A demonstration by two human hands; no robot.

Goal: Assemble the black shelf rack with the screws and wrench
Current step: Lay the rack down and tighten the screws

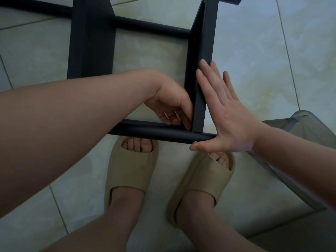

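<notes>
The black shelf rack (91, 42) lies on the tiled floor in front of me. Its round front tube (154, 132) meets an upright flat panel (201, 42) at the near right corner. My left hand (169, 102) reaches inside the frame with its fingers curled at the inner side of that corner; what they hold, if anything, is hidden. My right hand (227, 113) lies flat with straight fingers against the panel's outer face. Its thumb sits under the tube end beside a small silver screw head (195, 142). No wrench is in view.
My feet in beige slippers (131, 166) stand just behind the front tube. A grey seat or bin (300, 142) is at my right. Another black tube (36, 8) of the rack runs along the far left. Pale floor tiles (254, 51) surround the rack.
</notes>
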